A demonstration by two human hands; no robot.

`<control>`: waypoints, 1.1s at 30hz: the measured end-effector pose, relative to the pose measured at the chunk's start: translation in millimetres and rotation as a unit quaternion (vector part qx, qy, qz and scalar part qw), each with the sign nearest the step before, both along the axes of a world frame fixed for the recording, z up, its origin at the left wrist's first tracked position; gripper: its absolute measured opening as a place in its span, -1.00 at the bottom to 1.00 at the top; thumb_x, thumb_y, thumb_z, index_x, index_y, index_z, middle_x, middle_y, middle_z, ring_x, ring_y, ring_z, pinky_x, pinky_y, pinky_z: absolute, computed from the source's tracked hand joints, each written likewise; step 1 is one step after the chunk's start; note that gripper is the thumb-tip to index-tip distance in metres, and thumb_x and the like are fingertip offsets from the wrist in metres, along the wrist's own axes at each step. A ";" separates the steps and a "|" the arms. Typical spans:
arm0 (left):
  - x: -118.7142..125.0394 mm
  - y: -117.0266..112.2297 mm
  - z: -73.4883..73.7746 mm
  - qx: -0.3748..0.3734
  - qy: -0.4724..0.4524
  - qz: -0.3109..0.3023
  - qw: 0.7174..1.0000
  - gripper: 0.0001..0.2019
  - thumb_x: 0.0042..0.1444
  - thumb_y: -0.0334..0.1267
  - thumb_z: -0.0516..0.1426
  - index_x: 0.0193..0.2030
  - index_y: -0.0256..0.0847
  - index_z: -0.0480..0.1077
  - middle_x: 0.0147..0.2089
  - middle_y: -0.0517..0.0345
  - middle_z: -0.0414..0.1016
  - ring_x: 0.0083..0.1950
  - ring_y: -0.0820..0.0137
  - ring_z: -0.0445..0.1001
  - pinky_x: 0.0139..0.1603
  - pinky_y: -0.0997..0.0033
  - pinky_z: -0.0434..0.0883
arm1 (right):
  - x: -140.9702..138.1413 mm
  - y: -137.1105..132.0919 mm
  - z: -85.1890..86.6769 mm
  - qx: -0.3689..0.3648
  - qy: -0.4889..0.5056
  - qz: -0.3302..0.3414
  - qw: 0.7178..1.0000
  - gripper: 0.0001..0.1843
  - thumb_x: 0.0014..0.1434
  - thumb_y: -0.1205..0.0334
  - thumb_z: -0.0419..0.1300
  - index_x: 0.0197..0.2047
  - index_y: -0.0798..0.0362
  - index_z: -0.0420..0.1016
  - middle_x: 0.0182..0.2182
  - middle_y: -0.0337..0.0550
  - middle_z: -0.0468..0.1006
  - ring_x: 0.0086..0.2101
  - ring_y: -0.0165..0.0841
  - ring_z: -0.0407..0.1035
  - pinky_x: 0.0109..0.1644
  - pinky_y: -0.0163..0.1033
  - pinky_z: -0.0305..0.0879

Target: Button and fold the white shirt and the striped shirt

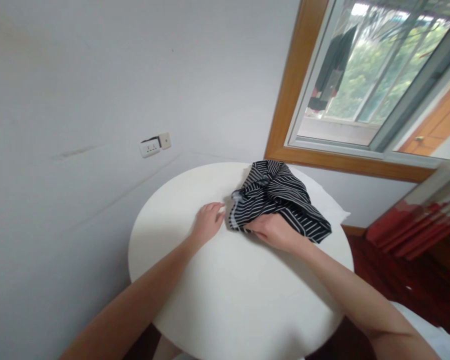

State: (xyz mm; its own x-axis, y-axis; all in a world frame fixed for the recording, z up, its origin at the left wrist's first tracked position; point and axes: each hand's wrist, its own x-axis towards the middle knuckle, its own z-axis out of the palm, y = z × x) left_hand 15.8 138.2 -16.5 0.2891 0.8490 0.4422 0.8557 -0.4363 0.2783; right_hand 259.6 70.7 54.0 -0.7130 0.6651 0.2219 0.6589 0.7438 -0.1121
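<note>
A crumpled black cloth with thin white stripes (277, 200) lies on the far right part of a round white table (228, 295). My right hand (273, 231) rests at the cloth's near edge, fingers closed on the fabric. My left hand (207, 221) lies on the tabletop just left of the cloth, fingers loosely stretched toward it, fingertips almost touching its edge and holding nothing.
A white wall with a socket plate (153, 145) stands behind the table. A wood-framed window (363, 85) is at the upper right. A white pillow-like thing (332, 207) lies under the cloth's far side. Red fabric (416, 225) and dark red floor lie to the right.
</note>
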 end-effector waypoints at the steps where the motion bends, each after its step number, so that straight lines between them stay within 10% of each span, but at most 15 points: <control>1: -0.2 0.4 2.1 0.012 -0.014 -0.007 1.000 -0.64 0.30 -0.17 -0.09 0.12 -0.16 0.35 0.12 0.05 0.42 0.15 0.29 0.33 0.22 0.23 0.23 | -5.5 -10.3 -8.8 -0.016 -0.009 0.017 1.000 -0.57 0.25 0.33 -0.03 0.09 -0.13 0.48 -0.06 -0.24 0.58 -0.08 -0.36 0.44 0.04 -0.29 0.27; 10: 3.8 7.7 -1.0 0.073 -0.061 -0.082 0.992 -0.66 0.28 -0.14 -0.05 0.06 -0.21 0.37 0.04 0.01 0.46 0.08 0.28 0.36 0.17 0.20 0.27 | -0.2 -18.5 -20.4 -0.028 0.103 0.038 0.994 -0.70 0.28 0.10 0.06 -0.06 -0.03 0.54 -0.14 -0.20 0.61 -0.11 -0.37 0.45 0.03 -0.28 0.29; 16: 42.9 46.0 12.5 0.025 0.027 -0.045 0.998 -0.49 0.19 0.13 -0.01 0.11 -0.17 0.38 0.17 -0.03 0.36 0.20 0.17 0.27 0.23 0.16 0.21 | 32.4 6.5 -22.8 0.150 0.091 -0.229 0.958 -0.48 0.17 0.15 0.19 0.21 -0.05 0.32 0.20 -0.04 0.32 0.24 -0.12 0.05 0.29 0.13 -0.10; 22: 101.5 93.9 20.1 -0.056 0.072 0.051 0.994 -0.15 0.03 0.31 0.03 0.32 -0.28 0.10 0.30 -0.26 0.18 0.28 -0.03 0.16 0.23 0.02 0.16 | 64.3 31.4 -49.8 0.145 0.024 -0.385 0.911 -0.50 0.10 0.24 0.22 0.14 0.01 0.37 0.19 0.06 0.32 0.25 -0.01 -0.01 0.27 0.33 -0.34; 26: 120.6 98.6 15.1 -0.058 0.078 0.059 0.993 -0.54 0.17 -0.03 0.07 0.07 -0.35 0.32 0.06 -0.27 0.41 0.16 0.02 0.31 0.12 0.07 0.26 | 78.7 41.4 -46.3 0.158 0.111 -0.396 0.898 -0.69 0.10 0.40 0.09 -0.09 0.02 0.49 0.03 -0.01 0.47 0.13 -0.08 0.19 0.26 0.17 -0.12; 33: 93.8 74.2 54.1 0.060 -0.097 0.015 0.993 -0.76 0.26 -0.29 -0.12 -0.07 -0.25 0.31 -0.10 -0.07 0.46 -0.07 0.27 0.44 -0.05 0.31 0.36 | 106.0 48.9 -39.4 0.225 0.496 -0.394 0.740 -0.64 0.13 0.33 -0.10 0.00 0.07 0.26 -0.17 -0.03 0.45 -0.17 -0.24 0.35 -0.01 -0.11 0.26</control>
State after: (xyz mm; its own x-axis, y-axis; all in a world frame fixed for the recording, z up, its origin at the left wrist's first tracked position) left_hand 109.6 212.3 37.6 0.1641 0.7937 0.5858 0.8044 -0.4514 0.3862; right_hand 365.6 119.6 14.6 0.5196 0.4869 0.7021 0.6673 0.2820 -0.6894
